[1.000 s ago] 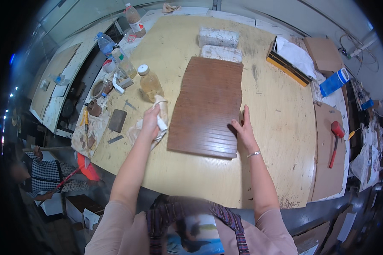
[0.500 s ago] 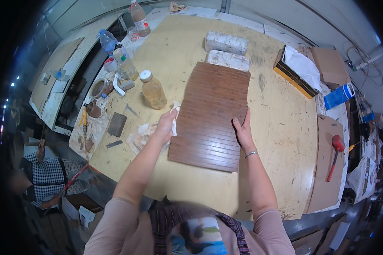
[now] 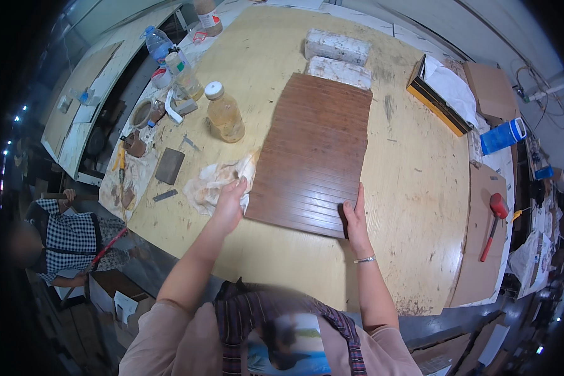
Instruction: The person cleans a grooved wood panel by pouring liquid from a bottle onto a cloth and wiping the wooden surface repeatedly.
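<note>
A brown wooden panel [image 3: 313, 156] with parallel grooves lies tilted on the table, its far end over the nearer of two whitish wrapped blocks [image 3: 338, 73]. My left hand [image 3: 230, 199] is closed at the panel's near left edge, with a stained white cloth [image 3: 216, 182] bunched between fingers and edge. Part of that cloth spreads over the table beside it. At the near right edge my right hand [image 3: 356, 227] grips the panel, thumb over the top; the other fingers are mostly hidden.
Left of the panel stand a white-capped jar [image 3: 225, 116] of yellowish liquid and several bottles [image 3: 185, 78]. A dark flat pad [image 3: 170, 165] lies nearby. On the right are an open box [image 3: 442, 94], a blue jug [image 3: 502, 136] and a red mallet [image 3: 496, 216]. Another person [image 3: 69, 238] sits lower left.
Both hands have slid toward me along the panel's edges. The cloth beside my left hand is spread out more. The whole scene sits slightly higher in view.
</note>
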A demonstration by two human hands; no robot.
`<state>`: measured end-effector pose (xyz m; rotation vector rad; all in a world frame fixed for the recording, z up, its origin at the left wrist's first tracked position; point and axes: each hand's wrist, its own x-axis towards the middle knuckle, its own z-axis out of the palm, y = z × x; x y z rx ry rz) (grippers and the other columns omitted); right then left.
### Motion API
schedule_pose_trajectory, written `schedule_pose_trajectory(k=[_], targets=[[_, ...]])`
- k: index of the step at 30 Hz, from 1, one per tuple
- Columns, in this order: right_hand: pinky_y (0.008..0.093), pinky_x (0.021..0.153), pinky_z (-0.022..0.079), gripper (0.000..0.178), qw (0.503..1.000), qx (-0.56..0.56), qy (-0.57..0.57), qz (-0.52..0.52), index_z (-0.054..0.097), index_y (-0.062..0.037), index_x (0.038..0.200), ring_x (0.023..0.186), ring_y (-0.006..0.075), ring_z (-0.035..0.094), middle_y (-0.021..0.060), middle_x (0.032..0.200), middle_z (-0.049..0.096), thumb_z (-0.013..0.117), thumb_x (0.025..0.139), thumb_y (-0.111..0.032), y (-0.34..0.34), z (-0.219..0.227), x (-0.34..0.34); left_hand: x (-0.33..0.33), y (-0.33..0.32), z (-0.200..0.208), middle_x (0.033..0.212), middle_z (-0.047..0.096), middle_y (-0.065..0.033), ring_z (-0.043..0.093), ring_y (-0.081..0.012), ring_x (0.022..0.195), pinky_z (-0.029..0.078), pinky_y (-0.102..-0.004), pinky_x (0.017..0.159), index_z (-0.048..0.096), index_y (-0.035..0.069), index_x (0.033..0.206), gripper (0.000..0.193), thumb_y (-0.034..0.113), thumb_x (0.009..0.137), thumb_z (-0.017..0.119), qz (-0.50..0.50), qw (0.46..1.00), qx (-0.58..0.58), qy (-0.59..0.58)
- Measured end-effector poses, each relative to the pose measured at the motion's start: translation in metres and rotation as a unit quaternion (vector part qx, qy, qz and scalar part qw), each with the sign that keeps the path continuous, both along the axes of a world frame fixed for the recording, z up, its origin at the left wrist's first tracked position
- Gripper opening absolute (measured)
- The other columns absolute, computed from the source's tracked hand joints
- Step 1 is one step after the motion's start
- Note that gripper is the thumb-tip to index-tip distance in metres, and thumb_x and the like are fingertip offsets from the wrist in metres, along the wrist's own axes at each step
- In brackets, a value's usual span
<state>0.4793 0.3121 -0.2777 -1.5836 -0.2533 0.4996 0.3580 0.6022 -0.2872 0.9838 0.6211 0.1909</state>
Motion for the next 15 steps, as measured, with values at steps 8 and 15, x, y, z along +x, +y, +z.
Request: schedule_pose_trajectory(k=[8, 15], targets=[[0.0525, 0.118, 0.018, 0.119, 0.826, -0.401, -0.363, 0.160, 0.021, -0.0023, 0.153, 0.147, 0.0369, 0.018, 0.0192, 0.161, 0.016, 0.085, 0.063, -0.047, 0.004, 0.042, -0.032, -0.016, -0.035, 0.032, 0.127, 0.061, -0.0152, 0.058, -0.0227, 0.118, 0.044, -0.0371, 0.100, 0.059, 0.001, 0.123, 0.031, 0.008, 0.093, 0.052, -0.121, 0.845, 0.520, -0.036], [0.0508, 0.117, 0.022, 0.108, 0.817, -0.390, -0.399, 0.145, 0.033, -0.0014, 0.147, 0.145, 0.0348, 0.025, 0.0165, 0.157, 0.028, 0.087, 0.063, -0.041, 0.002, 0.025, -0.034, -0.044, 0.008, 0.025, 0.130, 0.058, -0.0141, 0.051, -0.0307, 0.123, 0.030, -0.0497, 0.109, 0.056, 0.005, 0.129, 0.041, 0.010, 0.089, 0.052, -0.141, 0.655, 0.737, 0.088]])
